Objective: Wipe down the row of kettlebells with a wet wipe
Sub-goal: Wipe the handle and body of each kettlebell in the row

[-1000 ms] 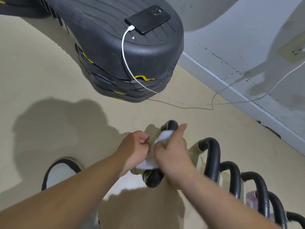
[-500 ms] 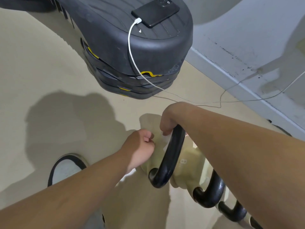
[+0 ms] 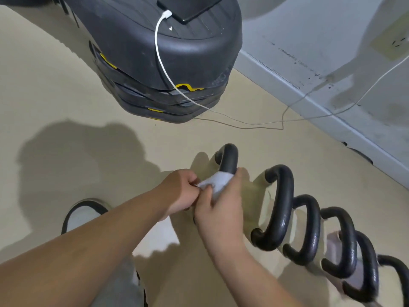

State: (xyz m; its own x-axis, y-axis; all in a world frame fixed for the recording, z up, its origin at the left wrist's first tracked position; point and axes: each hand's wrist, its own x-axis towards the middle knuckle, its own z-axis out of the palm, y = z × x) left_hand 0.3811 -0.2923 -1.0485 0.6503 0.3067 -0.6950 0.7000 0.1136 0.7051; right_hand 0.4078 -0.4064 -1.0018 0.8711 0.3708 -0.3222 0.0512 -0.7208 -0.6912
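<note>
A: Entry, left to right, referenced to the first kettlebell handle (image 3: 229,159). What sat farthest left?

B: A shoe (image 3: 83,214) on the beige floor (image 3: 44,89), well left of the handle and below it in frame.

A: Left hand?

B: The left hand (image 3: 177,192) was just left of the handle, fingers curled and pressed together, pinching one end of the wet wipe (image 3: 215,183).

A: And the wipe itself?

B: White, wrapped around the handle's lower stretch, touching it.

A: Right hand?

B: The right hand (image 3: 218,210) was closed over the wipe and handle together, thumb pinching the wipe near the left fingers.

A: Right of the handle?

B: The row of kettlebells (image 3: 309,229) ran down to the right, black handles upright on pale bodies, each just beside the next.

A: Above the handle?

B: Stacked black step platforms (image 3: 159,63), with a phone (image 3: 188,5) on top and a white charging cable (image 3: 163,69) trailing to the floor toward the grey wall (image 3: 321,29).
</note>
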